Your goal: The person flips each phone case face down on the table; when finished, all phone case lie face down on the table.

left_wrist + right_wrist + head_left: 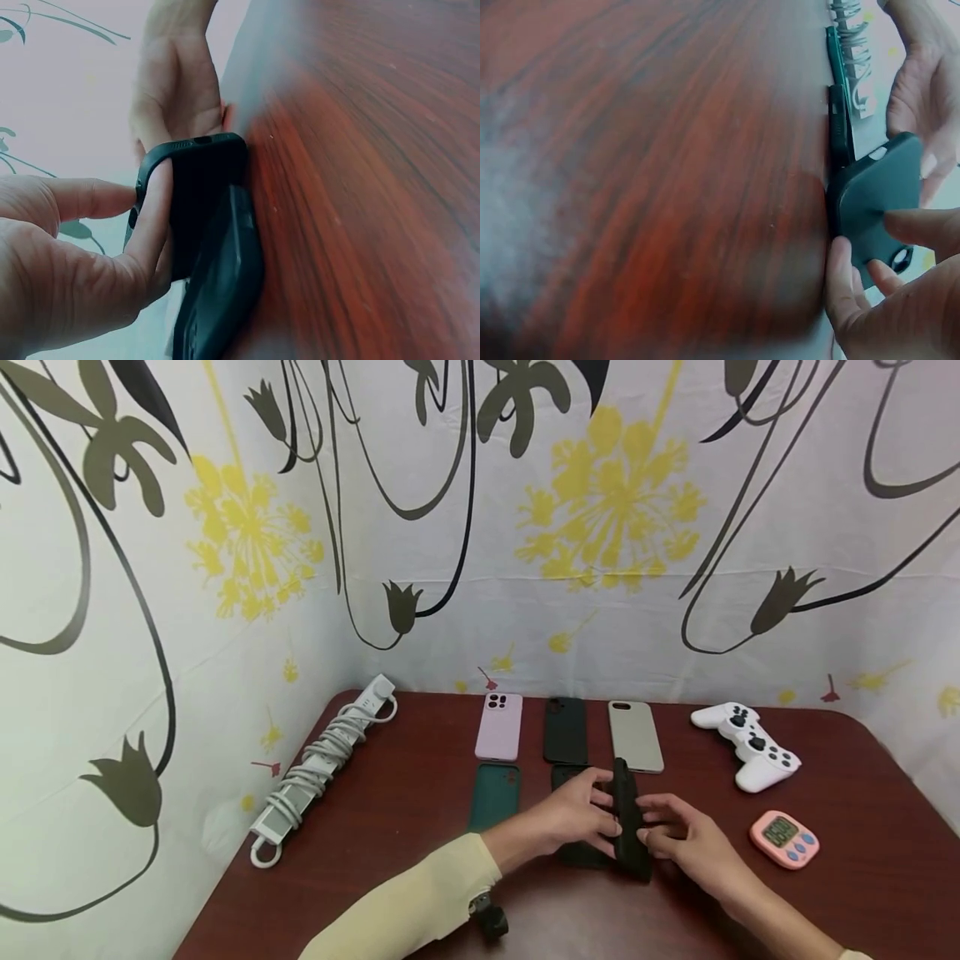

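Between my two hands a black phone case stands tilted up on its long edge above the table. My left hand pinches its left side; in the left wrist view, fingers reach over the rim and onto the dark inner face. On the other side, my right hand holds it, with a digit against its smooth back and other fingertips at the edge near the camera opening. Beneath the left hand lies another black case, partly hidden by that hand.
Behind the hands lie a lilac phone case, a dark case and a beige case. Left is a green case and a cord-wrapped power strip. Right are a white game controller and a pink timer.
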`<action>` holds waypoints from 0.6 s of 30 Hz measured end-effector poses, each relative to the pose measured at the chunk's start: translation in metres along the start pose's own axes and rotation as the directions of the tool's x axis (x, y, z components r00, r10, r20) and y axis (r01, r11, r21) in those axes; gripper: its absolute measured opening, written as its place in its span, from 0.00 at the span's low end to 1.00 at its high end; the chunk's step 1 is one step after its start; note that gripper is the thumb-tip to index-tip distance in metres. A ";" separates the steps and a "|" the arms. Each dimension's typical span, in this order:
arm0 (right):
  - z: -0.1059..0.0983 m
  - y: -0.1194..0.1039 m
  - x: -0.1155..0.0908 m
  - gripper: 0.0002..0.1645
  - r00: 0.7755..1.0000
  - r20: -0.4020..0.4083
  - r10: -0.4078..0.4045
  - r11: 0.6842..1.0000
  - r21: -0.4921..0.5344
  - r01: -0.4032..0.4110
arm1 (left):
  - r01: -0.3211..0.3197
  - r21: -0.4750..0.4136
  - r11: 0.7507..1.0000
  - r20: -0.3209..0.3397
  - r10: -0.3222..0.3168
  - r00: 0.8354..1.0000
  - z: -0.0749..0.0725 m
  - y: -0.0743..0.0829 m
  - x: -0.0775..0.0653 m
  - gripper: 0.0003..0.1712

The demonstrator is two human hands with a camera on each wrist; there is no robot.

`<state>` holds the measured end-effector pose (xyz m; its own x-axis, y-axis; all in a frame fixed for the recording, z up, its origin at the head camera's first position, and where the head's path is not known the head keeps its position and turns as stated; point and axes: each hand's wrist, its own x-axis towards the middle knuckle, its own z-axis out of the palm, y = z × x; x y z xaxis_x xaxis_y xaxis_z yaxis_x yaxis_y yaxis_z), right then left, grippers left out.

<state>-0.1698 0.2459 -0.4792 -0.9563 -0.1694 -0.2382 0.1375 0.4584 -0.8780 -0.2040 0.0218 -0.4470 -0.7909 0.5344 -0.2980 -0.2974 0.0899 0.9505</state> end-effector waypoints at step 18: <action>-0.003 -0.004 0.006 0.50 0.987 -0.161 -0.005 0.992 0.122 0.024 | -0.032 -0.006 0.999 0.002 0.032 0.999 -0.006 -0.012 0.003 0.52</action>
<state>-0.1770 0.2455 -0.4763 -0.9860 -0.0284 -0.1641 0.1445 0.3443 -0.9277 -0.2064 0.0174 -0.4601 -0.7992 0.5383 -0.2673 -0.2753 0.0674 0.9590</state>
